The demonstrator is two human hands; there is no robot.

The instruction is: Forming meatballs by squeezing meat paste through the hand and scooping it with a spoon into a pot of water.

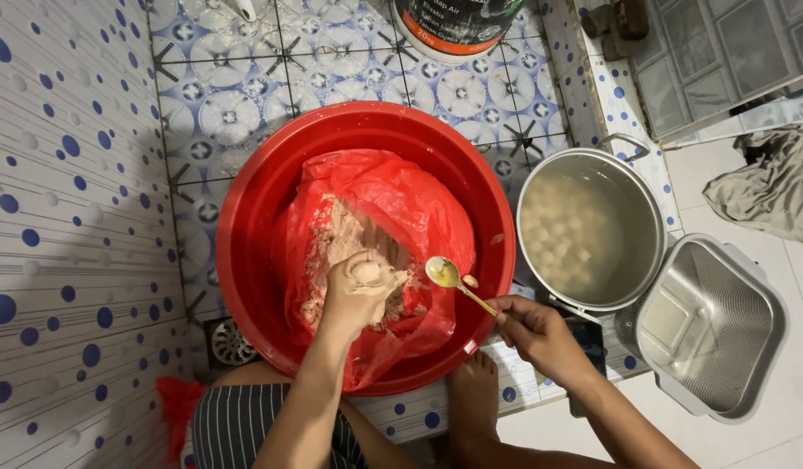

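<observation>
Person crouched on a tiled floor (245,104), patterned blue and white; view looks straight down.

Left hand (360,291) sits in the paste (345,239), a pale pinkish-beige mass lying in a red plastic bag (401,204). The fingers are curled closed around a lump of the paste, with a rounded ball of it pushing up at the top of the fist. Hand smeared with the same paste.

Right hand (540,334) pinches the thin handle of a gold-coloured spoon (453,280), fingers closed on the handle's end. The spoon's bowl is held just beside the left fist, above the bag, with a small pale blob at its near edge.

The bag is spread open inside a large red basin (254,226), which stands on the floor in front of the person's knees. Paste lies toward the basin's middle and near side.

Just right of the basin, on a raised tiled ledge, a steel pot (644,208) holds cloudy water with many pale round balls under the surface. Touching or nearly touching the pot's near right side, a square steel strainer (749,287) stands on the plain floor. A bare foot (475,391) rests at the basin's near rim. A round floor drain (232,343) sits by the basin's near left edge. A grey cloth (766,187) lies crumpled at the far right.
</observation>
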